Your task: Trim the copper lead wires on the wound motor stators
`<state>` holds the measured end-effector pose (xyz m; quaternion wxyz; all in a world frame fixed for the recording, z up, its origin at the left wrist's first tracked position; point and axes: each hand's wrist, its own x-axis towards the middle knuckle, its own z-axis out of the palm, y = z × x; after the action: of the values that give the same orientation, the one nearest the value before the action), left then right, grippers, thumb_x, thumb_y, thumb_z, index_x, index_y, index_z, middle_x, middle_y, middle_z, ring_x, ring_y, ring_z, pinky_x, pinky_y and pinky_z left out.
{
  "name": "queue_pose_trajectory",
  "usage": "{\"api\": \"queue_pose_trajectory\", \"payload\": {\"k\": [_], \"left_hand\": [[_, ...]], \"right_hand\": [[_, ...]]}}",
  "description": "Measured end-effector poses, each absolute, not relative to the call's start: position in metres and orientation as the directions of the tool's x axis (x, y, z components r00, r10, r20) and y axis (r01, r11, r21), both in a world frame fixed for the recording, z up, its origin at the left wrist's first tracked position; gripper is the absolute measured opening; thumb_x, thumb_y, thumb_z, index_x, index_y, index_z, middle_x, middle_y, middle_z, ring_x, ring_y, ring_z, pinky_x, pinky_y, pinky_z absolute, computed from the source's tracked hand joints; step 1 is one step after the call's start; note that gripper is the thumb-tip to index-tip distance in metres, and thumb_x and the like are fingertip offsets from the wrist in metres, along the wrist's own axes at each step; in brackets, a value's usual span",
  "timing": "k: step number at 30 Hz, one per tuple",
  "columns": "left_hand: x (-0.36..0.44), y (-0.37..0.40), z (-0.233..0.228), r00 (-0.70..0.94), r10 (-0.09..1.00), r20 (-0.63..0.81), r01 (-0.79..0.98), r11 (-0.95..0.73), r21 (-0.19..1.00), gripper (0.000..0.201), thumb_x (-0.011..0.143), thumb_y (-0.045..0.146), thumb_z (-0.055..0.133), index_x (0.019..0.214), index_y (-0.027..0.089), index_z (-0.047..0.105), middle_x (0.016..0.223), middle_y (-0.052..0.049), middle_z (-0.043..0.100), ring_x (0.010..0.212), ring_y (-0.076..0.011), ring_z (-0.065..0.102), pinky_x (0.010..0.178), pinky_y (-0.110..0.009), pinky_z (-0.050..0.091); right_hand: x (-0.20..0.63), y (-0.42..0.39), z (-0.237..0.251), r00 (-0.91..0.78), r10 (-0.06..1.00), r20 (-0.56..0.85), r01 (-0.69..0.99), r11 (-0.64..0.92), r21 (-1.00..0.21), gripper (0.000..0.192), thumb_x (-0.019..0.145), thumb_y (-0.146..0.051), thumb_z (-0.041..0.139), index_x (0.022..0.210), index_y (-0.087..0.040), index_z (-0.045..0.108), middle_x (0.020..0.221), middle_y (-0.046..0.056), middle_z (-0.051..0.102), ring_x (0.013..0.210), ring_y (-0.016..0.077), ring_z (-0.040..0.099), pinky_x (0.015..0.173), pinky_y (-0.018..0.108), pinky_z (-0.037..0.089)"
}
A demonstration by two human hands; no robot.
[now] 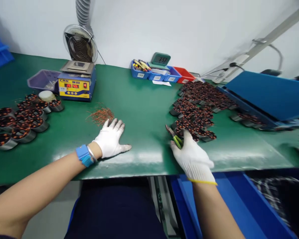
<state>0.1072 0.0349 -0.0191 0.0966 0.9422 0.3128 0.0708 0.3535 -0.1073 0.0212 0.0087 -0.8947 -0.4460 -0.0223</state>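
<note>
- The left hand point(111, 138), in a white glove, lies flat at lower centre of the frame, palm down on the green surface point(142, 103); its fingers are spread and released, grasping nothing.
- A loose heap of cut copper wire ends point(101, 115) sits just above the left fingertips, near them but apart.
- The right hand point(193, 156), also gloved, rests at the near edge of the surface, right of centre; its fingers are clenched around green-handled cutters point(174, 136), whose tip points up and left.
- Just beyond the cutters lies a broad pile of copper-wound stators point(198, 106), spreading toward the upper right; the nearest ones look to touch or almost touch the right fingers.
- A smaller group of stators point(20, 121) stands at the left edge of the frame, well apart from the left hand.
- Between the two hands, and up the middle of the frame, the surface is bare green mat: the widest open room.
- A yellow-fronted solder pot point(76, 84) with a fan point(80, 44) behind it stands at upper left; small blue and red bins point(161, 75) line the far edge by the wall.
- A blue tray point(269, 94) slants in at the right; a blue crate point(229, 202) sits below the near edge.
</note>
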Motion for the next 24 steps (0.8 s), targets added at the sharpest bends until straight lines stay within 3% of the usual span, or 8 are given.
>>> {"api": "queue_pose_trajectory", "payload": {"k": [4, 8, 10, 12, 15, 19, 21, 24], "left_hand": [[0.095, 0.044, -0.015, 0.686, 0.718, 0.122, 0.691, -0.694, 0.201, 0.098, 0.08, 0.071, 0.049, 0.147, 0.0, 0.036, 0.156, -0.027, 0.029, 0.147, -0.0431, 0.021, 0.118, -0.059, 0.009], [0.05, 0.035, -0.002, 0.441, 0.828, 0.346, 0.834, -0.521, 0.185, 0.094, 0.074, 0.064, 0.062, 0.146, 0.009, 0.037, 0.159, -0.022, 0.027, 0.147, -0.0414, 0.021, 0.119, -0.056, 0.012], [0.012, 0.033, 0.007, 0.206, 0.846, 0.491, 0.924, -0.333, 0.187, 0.078, 0.075, 0.059, 0.064, 0.137, 0.014, 0.049, 0.158, -0.018, 0.03, 0.147, -0.0392, 0.021, 0.118, -0.054, 0.017], [-0.028, 0.036, 0.013, -0.012, 0.841, 0.541, 0.977, -0.105, 0.185, 0.059, 0.074, 0.052, 0.067, 0.121, 0.016, 0.06, 0.156, -0.018, 0.031, 0.146, -0.0422, 0.02, 0.116, -0.057, 0.018], [-0.075, 0.049, 0.016, -0.072, 0.878, 0.473, 0.992, 0.015, 0.122, 0.039, 0.072, 0.046, 0.067, 0.096, 0.016, 0.067, 0.149, -0.018, 0.041, 0.142, -0.0466, 0.022, 0.113, -0.063, 0.018], [-0.098, 0.072, 0.012, 0.015, 0.906, 0.423, 0.999, -0.032, 0.032, 0.026, 0.079, 0.039, 0.06, 0.089, 0.016, 0.068, 0.143, -0.016, 0.049, 0.14, -0.0443, 0.028, 0.111, -0.063, 0.023], [-0.096, 0.075, 0.013, 0.038, 0.917, 0.397, 0.998, -0.053, 0.025, 0.024, 0.078, 0.038, 0.061, 0.084, 0.016, 0.067, 0.142, -0.016, 0.051, 0.139, -0.0461, 0.031, 0.107, -0.065, 0.029], [-0.078, 0.059, 0.019, 0.131, 0.904, 0.407, 0.985, -0.165, 0.05, 0.019, 0.074, 0.036, 0.064, 0.077, 0.017, 0.064, 0.142, -0.015, 0.052, 0.14, -0.0457, 0.033, 0.107, -0.063, 0.035]], "right_hand": [[0.328, -0.108, 0.008, 0.392, 0.912, 0.118, 0.92, -0.387, -0.063, 0.057, 0.093, -0.046, 0.038, 0.136, -0.008, 0.048, 0.105, 0.022, 0.067, 0.089, 0.0353, 0.066, 0.07, 0.045, 0.052], [0.334, -0.099, -0.002, 0.312, 0.943, 0.112, 0.95, -0.311, -0.025, 0.063, 0.092, -0.054, 0.031, 0.136, -0.013, 0.051, 0.094, 0.025, 0.063, 0.077, 0.0432, 0.061, 0.063, 0.053, 0.048], [0.346, -0.096, -0.009, 0.287, 0.947, 0.143, 0.958, -0.283, -0.049, 0.072, 0.088, -0.057, 0.036, 0.151, -0.021, 0.031, 0.09, 0.025, 0.06, 0.074, 0.0467, 0.058, 0.06, 0.055, 0.042], [0.357, -0.097, -0.017, 0.226, 0.956, 0.187, 0.973, -0.212, -0.09, 0.089, 0.081, -0.058, 0.044, 0.156, -0.033, 0.003, 0.086, 0.022, 0.056, 0.072, 0.0502, 0.053, 0.057, 0.056, 0.035], [0.36, -0.1, -0.022, 0.187, 0.94, 0.287, 0.978, -0.151, -0.143, 0.103, 0.072, -0.057, 0.05, 0.149, -0.045, -0.016, 0.083, 0.017, 0.053, 0.07, 0.0547, 0.05, 0.053, 0.054, 0.026], [0.344, -0.104, -0.01, 0.259, 0.893, 0.367, 0.964, -0.218, -0.151, 0.095, 0.078, -0.053, 0.048, 0.152, -0.041, -0.009, 0.107, 0.023, 0.055, 0.094, 0.0601, 0.054, 0.061, 0.061, 0.034], [0.334, -0.106, -0.004, 0.227, 0.87, 0.438, 0.972, -0.178, -0.152, 0.089, 0.084, -0.048, 0.051, 0.155, -0.039, -0.001, 0.119, 0.024, 0.055, 0.11, 0.055, 0.054, 0.075, 0.062, 0.042], [0.316, -0.107, -0.007, -0.09, 0.823, 0.561, 0.967, 0.206, -0.147, 0.076, 0.086, -0.037, 0.059, 0.153, -0.033, 0.025, 0.112, 0.02, 0.063, 0.104, 0.0427, 0.063, 0.084, 0.056, 0.052]]}}
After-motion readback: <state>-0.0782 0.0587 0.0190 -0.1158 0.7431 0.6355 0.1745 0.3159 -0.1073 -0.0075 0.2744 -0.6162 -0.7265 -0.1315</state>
